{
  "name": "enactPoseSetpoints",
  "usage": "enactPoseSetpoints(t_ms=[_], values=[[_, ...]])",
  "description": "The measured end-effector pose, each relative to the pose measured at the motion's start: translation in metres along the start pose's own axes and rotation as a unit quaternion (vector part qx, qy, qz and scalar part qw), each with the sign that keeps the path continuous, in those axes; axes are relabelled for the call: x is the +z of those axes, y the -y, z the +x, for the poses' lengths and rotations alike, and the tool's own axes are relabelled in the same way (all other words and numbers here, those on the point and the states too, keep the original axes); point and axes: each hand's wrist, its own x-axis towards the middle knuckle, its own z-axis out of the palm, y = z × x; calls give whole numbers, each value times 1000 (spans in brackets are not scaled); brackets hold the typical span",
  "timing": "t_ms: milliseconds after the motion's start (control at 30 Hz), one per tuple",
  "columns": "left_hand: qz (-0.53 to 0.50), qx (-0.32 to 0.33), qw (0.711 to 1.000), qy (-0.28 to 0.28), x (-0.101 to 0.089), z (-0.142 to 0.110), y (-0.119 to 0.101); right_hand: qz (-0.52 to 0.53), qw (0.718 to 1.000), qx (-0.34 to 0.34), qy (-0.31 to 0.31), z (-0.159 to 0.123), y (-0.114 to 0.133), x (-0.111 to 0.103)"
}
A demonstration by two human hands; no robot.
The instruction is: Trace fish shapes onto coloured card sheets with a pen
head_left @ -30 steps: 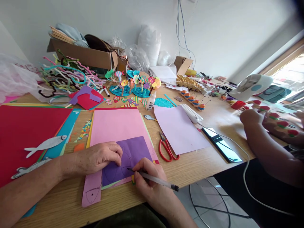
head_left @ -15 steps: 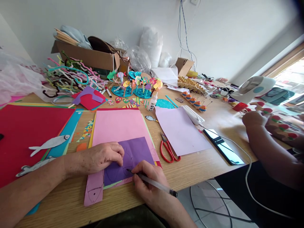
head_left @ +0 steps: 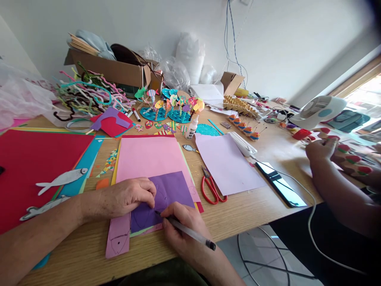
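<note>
A black-capped pen [head_left: 190,234] with a clear barrel is pinched in my right hand [head_left: 184,226], its tip on a sheet of purple paper [head_left: 178,188]. Dark outlines, curved like fish shapes, are drawn on that sheet. My left hand [head_left: 131,198], fingers curled, presses down the purple paper's left side and covers part of it. Beneath lie pink paper [head_left: 145,155] and other coloured sheets. A pink strip with a drawn fish head [head_left: 118,243] sticks out at the lower left. Red-handled scissors [head_left: 210,188] rest to the right of the purple paper.
Lilac paper [head_left: 226,167] and a phone [head_left: 279,184] lie to the right. Another person's hand [head_left: 320,151] works at the far right. Behind stand a glue bottle [head_left: 192,128] and fish decorations [head_left: 175,107]. Paper fish [head_left: 61,181] lie on red paper [head_left: 35,159] at left.
My right hand and the pen have shifted slightly left across the purple paper, and the drawn line there looks longer. My left hand stays in place.
</note>
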Motion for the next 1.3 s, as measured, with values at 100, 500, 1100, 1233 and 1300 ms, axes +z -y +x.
enactPoseSetpoints(t_ms=[100,500,1100,1233,1300], values=[[-1,-4,1000,1,0,0,0,-5,1000,-15,-6,-1,0,1],[-15,-15,1000,9,0,-2,2,-24,999,11,-40,-6,-6,-4],[-10,-28,999,16,-1,-2,1,13,998,24,-51,-10,-10,-4],[-21,-23,999,12,1,-3,2,-17,998,14,-54,-10,-8,-3],[-24,-23,999,9,1,-3,3,-23,998,13,-60,-10,-8,-3]])
